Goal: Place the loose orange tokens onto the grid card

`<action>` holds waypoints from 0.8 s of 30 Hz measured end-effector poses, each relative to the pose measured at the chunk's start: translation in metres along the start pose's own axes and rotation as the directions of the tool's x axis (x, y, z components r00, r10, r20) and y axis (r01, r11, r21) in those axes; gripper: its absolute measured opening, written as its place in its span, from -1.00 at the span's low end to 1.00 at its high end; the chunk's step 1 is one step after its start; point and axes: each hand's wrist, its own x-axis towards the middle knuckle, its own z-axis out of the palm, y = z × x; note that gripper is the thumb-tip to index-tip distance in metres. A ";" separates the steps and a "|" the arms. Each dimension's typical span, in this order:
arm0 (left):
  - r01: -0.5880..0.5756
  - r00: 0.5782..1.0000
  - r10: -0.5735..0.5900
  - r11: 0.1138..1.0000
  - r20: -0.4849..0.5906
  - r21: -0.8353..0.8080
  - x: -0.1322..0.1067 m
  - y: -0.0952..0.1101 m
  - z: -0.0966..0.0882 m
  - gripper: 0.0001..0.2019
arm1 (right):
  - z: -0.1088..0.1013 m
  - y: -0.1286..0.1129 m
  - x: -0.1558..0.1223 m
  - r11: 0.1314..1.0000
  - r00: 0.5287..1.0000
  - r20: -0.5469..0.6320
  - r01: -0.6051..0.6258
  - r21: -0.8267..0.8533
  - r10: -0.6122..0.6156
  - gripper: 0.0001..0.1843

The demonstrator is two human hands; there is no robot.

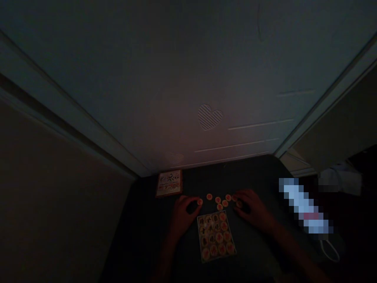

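Note:
The room is dim. Several round, cream-faced game discs with red rims (218,200) lie loose in a loose arc on a dark table (141,239). My left hand (184,212) rests curled on the table, its fingertips beside a single disc (199,201). My right hand (253,208) lies with curled fingers at the right end of the arc, touching or covering a disc (239,204). Between my hands, a square card (203,257) holds a grid of similar discs. Nothing held is clearly visible in either hand.
A square picture box or card (169,183) stands at the table's far edge. Behind the table rises a pale door (165,98) with an embossed heart (209,117). A pixelated blurred object (304,206) and a white loop of cord (330,251) lie to the right.

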 end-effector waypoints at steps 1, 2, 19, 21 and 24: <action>0.002 1.000 -0.002 1.000 -0.003 0.004 0.000 0.000 0.000 -0.80 | -0.001 0.001 -0.003 1.000 1.000 0.000 -0.014 -0.004 0.014 -0.53; 0.003 1.000 -0.003 1.000 -0.005 0.006 0.000 0.001 0.000 -0.80 | -0.002 0.002 -0.006 1.000 1.000 0.001 -0.030 -0.008 0.030 -0.56; 0.009 1.000 -0.009 1.000 0.016 0.025 -0.001 -0.001 0.001 -0.77 | -0.001 -0.001 -0.016 0.999 0.999 -0.036 -0.035 0.026 0.036 -0.77; 0.009 1.000 -0.009 1.000 0.017 0.023 -0.001 -0.002 0.001 -0.77 | -0.001 -0.004 -0.017 0.998 0.998 -0.061 -0.024 0.053 0.027 -0.77; 0.010 1.000 -0.010 1.000 0.016 0.022 -0.001 -0.003 0.002 -0.77 | -0.001 -0.012 -0.018 0.995 0.997 -0.073 -0.006 0.099 0.014 -0.77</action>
